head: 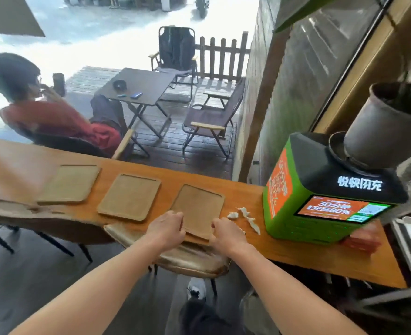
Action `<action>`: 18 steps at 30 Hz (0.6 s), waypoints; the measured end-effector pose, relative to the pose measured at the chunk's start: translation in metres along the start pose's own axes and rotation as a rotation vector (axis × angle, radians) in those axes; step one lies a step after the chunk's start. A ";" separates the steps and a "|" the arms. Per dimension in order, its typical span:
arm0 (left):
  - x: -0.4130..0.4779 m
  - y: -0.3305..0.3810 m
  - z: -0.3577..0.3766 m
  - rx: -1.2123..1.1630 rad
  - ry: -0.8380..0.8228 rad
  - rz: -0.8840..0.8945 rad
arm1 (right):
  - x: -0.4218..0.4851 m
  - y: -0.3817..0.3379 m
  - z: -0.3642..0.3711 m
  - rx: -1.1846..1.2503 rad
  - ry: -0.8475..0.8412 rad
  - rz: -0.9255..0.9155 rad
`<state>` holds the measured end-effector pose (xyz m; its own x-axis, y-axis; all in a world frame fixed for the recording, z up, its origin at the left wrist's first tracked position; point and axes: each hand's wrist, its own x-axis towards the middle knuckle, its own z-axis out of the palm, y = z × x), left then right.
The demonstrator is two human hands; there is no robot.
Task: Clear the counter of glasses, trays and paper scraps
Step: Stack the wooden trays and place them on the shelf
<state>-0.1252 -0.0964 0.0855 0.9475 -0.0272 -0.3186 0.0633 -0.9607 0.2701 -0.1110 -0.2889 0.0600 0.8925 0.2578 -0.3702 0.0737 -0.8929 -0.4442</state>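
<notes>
At the near edge of the counter (pixel 248 194), both hands grasp the nearest tray (pixel 199 206): the left hand (pixel 167 226) curls its fingers round the tray's near left corner, and the right hand (pixel 226 232) round its near right corner. This two-sided hold would probably keep the flat board level when raised. The tray lies flat with its near end at the counter's edge, which likely gives the fingers a way underneath. A middle tray (pixel 129 197) and a far tray (pixel 69 183) lie flat in a row to its left, each apart. Paper scraps (pixel 245 217) lie just right of the held tray, between it and a green charging box (pixel 320 213), within easy reach afterwards.
</notes>
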 end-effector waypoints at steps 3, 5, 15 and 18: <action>0.041 -0.014 0.004 0.042 -0.105 -0.027 | 0.034 0.008 0.005 -0.013 -0.026 0.045; 0.067 -0.022 0.007 0.068 -0.151 -0.036 | 0.055 0.012 0.011 -0.006 -0.054 0.081; 0.144 -0.059 0.030 0.025 -0.225 -0.132 | 0.110 0.019 0.048 0.049 -0.115 0.262; 0.149 -0.063 0.039 -0.032 -0.186 -0.205 | 0.113 0.019 0.056 0.100 -0.120 0.387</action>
<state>0.0001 -0.0503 -0.0145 0.8401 0.1141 -0.5303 0.2606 -0.9423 0.2102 -0.0336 -0.2559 -0.0362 0.7873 -0.0434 -0.6151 -0.3060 -0.8935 -0.3287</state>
